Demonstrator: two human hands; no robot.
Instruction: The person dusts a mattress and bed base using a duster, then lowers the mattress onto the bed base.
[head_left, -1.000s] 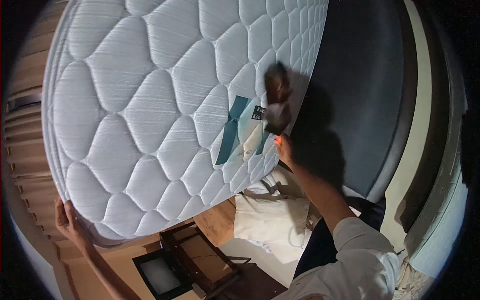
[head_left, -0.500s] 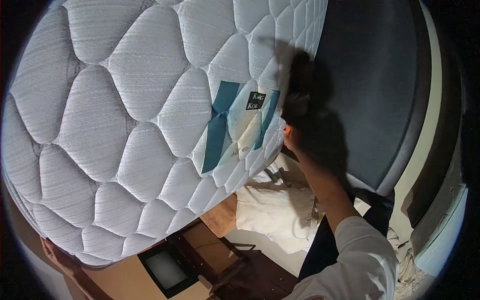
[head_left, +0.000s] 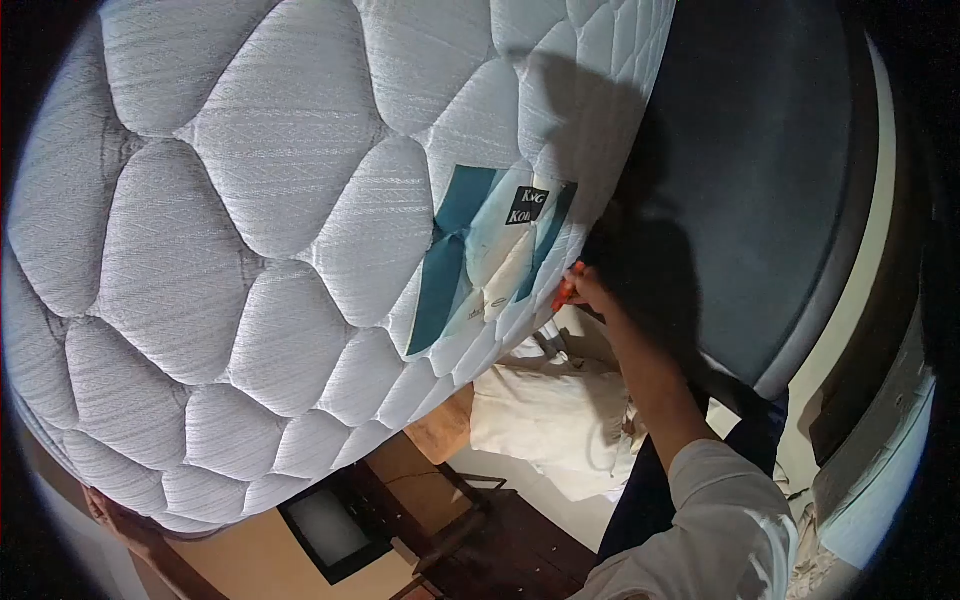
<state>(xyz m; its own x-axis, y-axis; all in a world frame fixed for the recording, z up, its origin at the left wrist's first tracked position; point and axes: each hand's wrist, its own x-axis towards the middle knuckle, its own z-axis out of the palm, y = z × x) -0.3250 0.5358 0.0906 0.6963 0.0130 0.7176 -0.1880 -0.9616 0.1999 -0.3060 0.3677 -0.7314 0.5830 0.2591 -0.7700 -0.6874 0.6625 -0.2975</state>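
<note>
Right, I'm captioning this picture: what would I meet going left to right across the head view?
The person's bare left hand, a black-framed grey rectangle, a teal and cream rectangular label, a broad dark grey smooth panel.

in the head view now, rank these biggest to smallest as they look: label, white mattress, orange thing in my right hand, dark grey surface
1. White mattress
2. Dark grey surface
3. Label
4. Orange thing, partly hidden by your right hand
</note>
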